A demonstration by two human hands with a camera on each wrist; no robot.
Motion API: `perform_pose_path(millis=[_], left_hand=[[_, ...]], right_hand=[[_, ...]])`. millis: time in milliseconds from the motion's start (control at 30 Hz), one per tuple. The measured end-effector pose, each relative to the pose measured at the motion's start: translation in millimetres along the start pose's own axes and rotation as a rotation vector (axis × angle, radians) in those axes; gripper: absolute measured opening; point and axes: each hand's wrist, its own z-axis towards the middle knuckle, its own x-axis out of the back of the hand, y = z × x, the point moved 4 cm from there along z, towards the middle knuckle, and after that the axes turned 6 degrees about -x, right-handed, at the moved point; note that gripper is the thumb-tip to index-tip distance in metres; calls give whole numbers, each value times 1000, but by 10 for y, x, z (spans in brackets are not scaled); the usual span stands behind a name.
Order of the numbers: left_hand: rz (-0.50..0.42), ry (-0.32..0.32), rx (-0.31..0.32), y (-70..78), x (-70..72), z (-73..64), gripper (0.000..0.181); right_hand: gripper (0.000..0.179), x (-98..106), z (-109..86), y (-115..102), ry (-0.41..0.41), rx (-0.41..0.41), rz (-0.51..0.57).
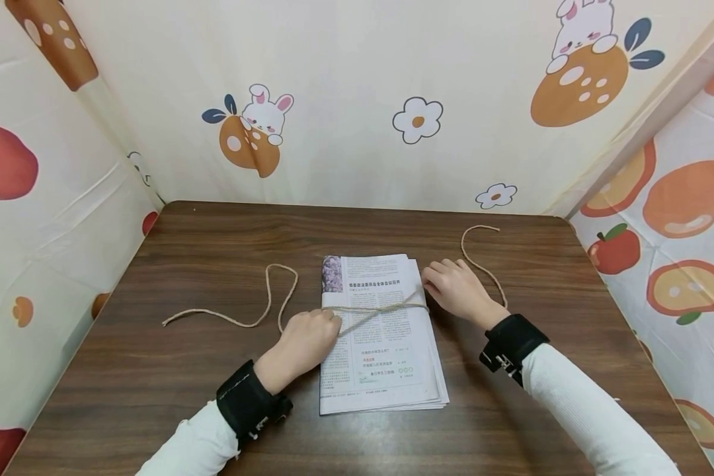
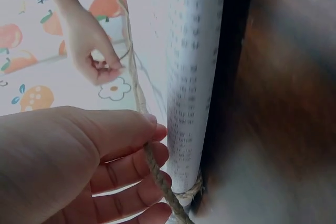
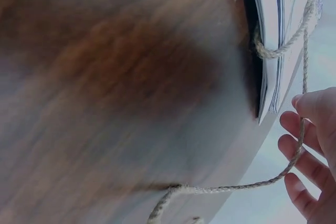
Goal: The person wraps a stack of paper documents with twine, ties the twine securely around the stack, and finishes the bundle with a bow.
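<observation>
A stack of folded newspapers (image 1: 387, 363) lies on the table, and a thin twisted rope (image 1: 357, 309) runs around it and crosses on its top face. At the stack's left edge my left hand (image 1: 307, 338) pinches one end portion of the rope; the left wrist view shows the rope (image 2: 156, 169) between thumb and forefinger. Just past the right edge, my right hand (image 1: 457, 287) pinches the other portion. In the right wrist view that rope (image 3: 302, 135) passes under the thumb and across the fingers. The rope's underside run is hidden by the papers.
The brown wooden table (image 1: 238, 370) bears everything. A loose rope tail (image 1: 214, 316) curves across its left side, another tail (image 1: 473, 254) toward the back right. A printed curtain (image 1: 345, 132) hangs behind the table, with fruit-patterned cloth (image 1: 690, 277) at the right.
</observation>
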Motion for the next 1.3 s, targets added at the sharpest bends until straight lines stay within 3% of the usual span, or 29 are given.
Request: perform_pose_path(millis=[200, 367, 600, 833, 1100, 1300], left_hand=[[43, 25, -68, 113, 22, -52, 13], [28, 42, -120, 227, 35, -87, 12], [26, 33, -156, 391, 42, -121, 9], [39, -11, -151, 492, 47, -152, 7], [22, -71, -128, 453, 66, -151, 10], [-9, -27, -84, 308, 64, -155, 12]], right_hand=[[6, -48, 121, -24, -49, 20, -5], [8, -121, 211, -81, -73, 79, -1], [6, -211, 305, -183, -124, 102, 2], [18, -253, 353, -259, -181, 94, 16], [29, -277, 317, -222, -211, 79, 3], [25, -251, 260, -142, -237, 43, 20]])
